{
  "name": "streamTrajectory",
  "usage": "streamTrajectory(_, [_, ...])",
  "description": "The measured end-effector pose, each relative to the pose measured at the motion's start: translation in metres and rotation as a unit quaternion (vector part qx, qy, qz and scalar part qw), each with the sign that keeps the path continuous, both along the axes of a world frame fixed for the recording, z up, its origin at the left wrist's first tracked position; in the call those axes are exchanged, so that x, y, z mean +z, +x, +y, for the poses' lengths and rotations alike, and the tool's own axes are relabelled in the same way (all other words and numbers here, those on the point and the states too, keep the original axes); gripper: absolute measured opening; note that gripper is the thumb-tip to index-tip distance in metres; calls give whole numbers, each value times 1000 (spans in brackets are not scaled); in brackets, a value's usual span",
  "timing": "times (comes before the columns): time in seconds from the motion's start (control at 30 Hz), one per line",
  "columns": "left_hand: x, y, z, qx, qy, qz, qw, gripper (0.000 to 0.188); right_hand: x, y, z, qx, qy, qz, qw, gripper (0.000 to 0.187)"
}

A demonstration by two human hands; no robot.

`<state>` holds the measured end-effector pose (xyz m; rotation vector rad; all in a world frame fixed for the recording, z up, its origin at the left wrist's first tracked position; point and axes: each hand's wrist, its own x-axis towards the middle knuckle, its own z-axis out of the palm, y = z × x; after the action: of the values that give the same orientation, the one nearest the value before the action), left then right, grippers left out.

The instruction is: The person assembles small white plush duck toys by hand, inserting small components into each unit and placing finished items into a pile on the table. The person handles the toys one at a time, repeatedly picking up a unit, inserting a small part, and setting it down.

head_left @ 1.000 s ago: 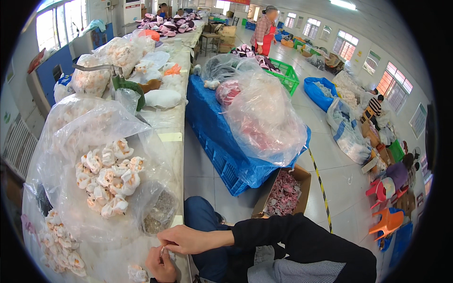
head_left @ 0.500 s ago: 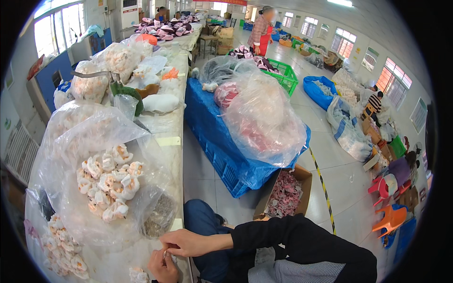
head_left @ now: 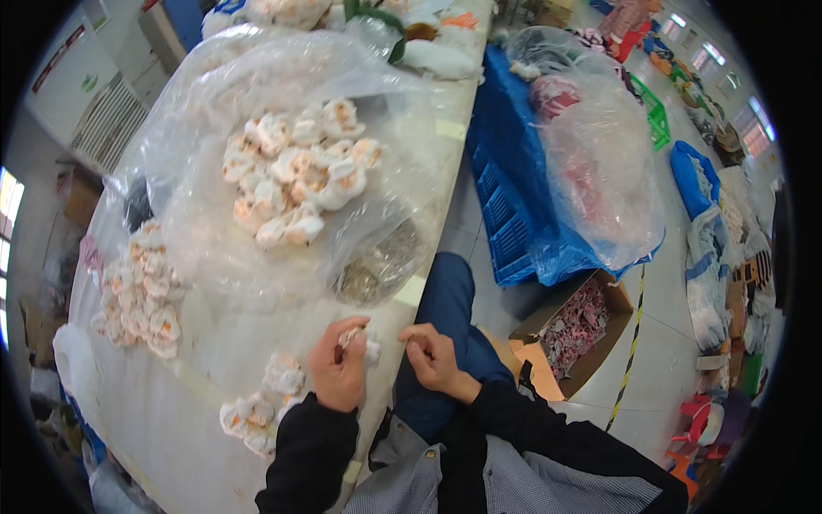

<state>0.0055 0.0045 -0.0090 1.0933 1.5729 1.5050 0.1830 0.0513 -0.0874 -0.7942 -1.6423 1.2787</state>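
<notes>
My left hand (head_left: 336, 377) is closed around a small white plush piece (head_left: 366, 344) with a fluffy surface, over the near edge of the table. To its right, my right hand (head_left: 437, 364) has its fingers curled and thumb pressed in; whether anything sits in the pinch is hidden. A gap separates the two hands. Left of my left hand lies a small group of white-and-orange plush pieces (head_left: 250, 420). Another pile of plush pieces (head_left: 141, 295) rests farther left. Beyond the hands, more such pieces (head_left: 300, 171) lie on a see-through plastic bag (head_left: 193, 227).
A small plastic bag of greyish stuffing (head_left: 377, 265) lies ahead of my hands on the table (head_left: 205, 360). To the right stand a blue-covered crate (head_left: 505, 223) with a large plastic bag (head_left: 599, 171) and a cardboard box (head_left: 535, 364) of pink scraps. Another person (head_left: 629, 26) stands far off.
My hands were together at the table edge and are now apart, the left one with the plush piece. The whole view has swung down and left, so the table fills more of it.
</notes>
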Motion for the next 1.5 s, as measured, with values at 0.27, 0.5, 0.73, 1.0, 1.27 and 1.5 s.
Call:
streamTrajectory(0.27, [-1, 2, -5, 6, 11, -104, 995, 18, -5, -1, 6, 31, -36, 36, 998, 16])
streamTrajectory(0.5, [91, -35, 17, 49, 17, 61, 997, 52, -6, -2, 7, 37, -44, 39, 998, 15])
streamTrajectory(0.73, [123, -93, 57, 41, -33, 232, 971, 79, -3, 2, 11, 65, -56, 45, 995, 18])
streamTrajectory(1.0, [114, -183, -27, 196, -48, 299, 933, 60, -2, 4, 14, 60, -71, 41, 995, 18])
streamTrajectory(1.27, [88, -273, -129, 295, -158, 411, 848, 79, 52, 1, 33, 63, 241, 15, 968, 7])
streamTrajectory(1.5, [98, -182, -139, 151, -163, 442, 869, 88, 75, -47, 29, 160, 240, -69, 955, 11])
